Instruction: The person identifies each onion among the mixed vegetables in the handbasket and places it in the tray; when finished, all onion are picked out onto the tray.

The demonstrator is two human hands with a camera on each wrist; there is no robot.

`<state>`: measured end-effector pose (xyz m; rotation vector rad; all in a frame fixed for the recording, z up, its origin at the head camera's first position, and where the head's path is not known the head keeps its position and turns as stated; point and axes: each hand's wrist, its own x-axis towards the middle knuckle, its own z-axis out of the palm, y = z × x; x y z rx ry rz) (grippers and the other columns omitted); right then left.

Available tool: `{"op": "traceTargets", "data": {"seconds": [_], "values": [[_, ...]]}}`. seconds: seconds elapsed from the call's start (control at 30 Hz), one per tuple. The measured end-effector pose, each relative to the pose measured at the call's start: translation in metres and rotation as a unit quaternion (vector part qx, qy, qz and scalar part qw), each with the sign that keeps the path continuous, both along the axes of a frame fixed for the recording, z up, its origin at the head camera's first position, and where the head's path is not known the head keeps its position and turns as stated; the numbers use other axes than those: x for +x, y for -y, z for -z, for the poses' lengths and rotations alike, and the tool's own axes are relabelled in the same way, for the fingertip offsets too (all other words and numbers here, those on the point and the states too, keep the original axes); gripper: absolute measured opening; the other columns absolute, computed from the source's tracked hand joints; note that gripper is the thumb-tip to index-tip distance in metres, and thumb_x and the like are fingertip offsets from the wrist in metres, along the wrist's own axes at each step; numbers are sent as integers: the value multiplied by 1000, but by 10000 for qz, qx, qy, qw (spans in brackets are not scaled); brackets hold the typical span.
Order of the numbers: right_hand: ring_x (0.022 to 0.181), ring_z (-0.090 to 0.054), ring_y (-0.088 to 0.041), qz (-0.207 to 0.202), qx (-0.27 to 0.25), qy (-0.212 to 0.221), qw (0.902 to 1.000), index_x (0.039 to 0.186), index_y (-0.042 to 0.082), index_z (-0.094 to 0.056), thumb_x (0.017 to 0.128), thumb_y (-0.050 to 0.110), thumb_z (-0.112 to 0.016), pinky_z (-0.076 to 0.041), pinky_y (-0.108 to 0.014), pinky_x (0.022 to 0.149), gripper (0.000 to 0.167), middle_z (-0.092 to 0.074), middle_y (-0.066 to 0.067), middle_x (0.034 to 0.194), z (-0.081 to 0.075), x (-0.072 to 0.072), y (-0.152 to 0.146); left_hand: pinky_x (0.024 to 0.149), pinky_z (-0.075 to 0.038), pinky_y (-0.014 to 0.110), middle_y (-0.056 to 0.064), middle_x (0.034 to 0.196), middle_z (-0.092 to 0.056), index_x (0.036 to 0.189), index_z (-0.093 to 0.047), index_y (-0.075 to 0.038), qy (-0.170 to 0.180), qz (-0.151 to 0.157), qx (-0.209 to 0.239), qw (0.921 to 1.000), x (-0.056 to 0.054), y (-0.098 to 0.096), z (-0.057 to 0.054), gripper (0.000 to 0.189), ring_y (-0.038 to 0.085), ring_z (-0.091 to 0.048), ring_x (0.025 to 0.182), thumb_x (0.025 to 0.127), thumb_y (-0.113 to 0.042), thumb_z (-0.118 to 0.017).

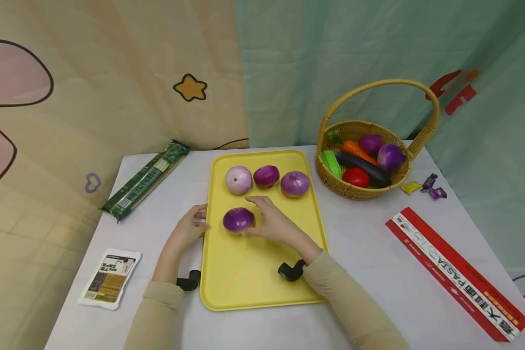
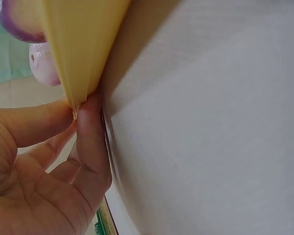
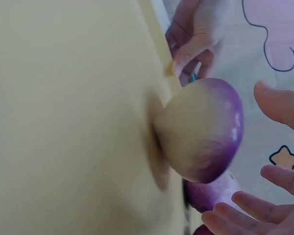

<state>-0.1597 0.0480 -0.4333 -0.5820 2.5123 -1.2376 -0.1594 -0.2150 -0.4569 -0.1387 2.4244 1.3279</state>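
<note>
Purple onion (image 1: 238, 220) sits in the left half of the tray (image 1: 253, 282), fingers of the right hand (image 1: 274, 224) spread just off it, left hand (image 1: 187, 228) pinching the tray's left rim; probably light, stiff, slick and rolly, so grip across its widest sides.

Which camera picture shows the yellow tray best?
The head view: it shows nearly the whole yellow tray, though the right sleeve covers one corner. The left wrist view shows just an edge, pinched by the left hand; the right wrist view shows part of its flat surface and rim.
</note>
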Motion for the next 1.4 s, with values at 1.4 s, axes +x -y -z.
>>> {"op": "traceTargets", "data": {"seconds": [1.4], "values": [[143,-16,-53,3846,807,330,9189,155,-6,-8,93,43,-60,-26,-62,116,94,-13,-36,156,-48,-96,-262,84,-59,35,28,133,-45,151,-31,1,-30,-75,244,9997,2,1,4,60,42,-56,118,95,4,-53]]}}
